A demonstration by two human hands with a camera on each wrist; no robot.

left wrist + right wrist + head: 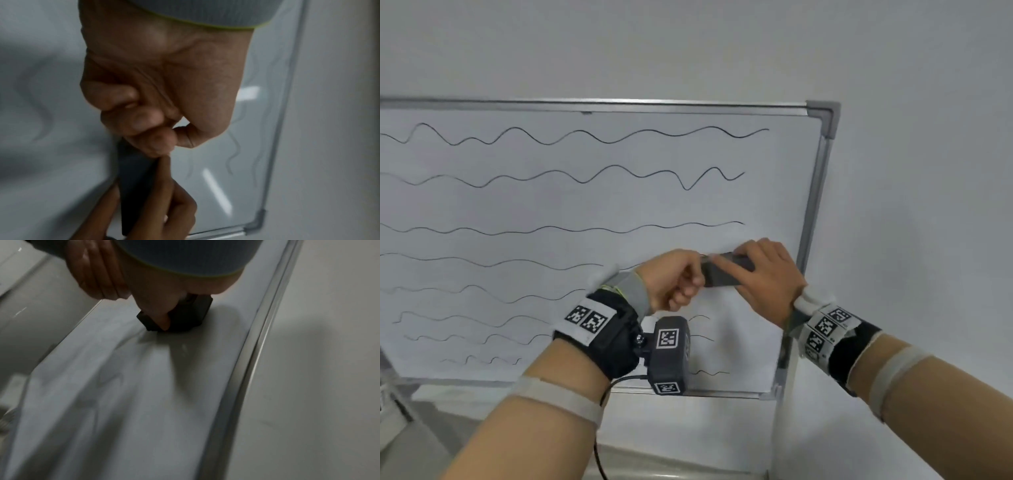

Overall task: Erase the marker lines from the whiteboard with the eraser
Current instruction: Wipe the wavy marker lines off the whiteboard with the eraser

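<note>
Black wrist straps (616, 339) with square-code tags, pale forearm bands, grey cuffs, black cable.

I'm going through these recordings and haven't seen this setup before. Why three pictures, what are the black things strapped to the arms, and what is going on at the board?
No machine here: a person works with bare hands. The black boxes with square patterns strapped to the wrists are cameras. The big picture comes from a head-worn camera looking down at the arms; the other two look along each hand from the wrist.

A whiteboard hangs on the wall, covered with wavy marker lines. The right hand holds a dark eraser against the board near its right edge. The left hand, fingers curled, sits at the eraser's left end and seems to pinch it, though the blur leaves that uncertain. The lines in view above and to the left look intact.
</note>
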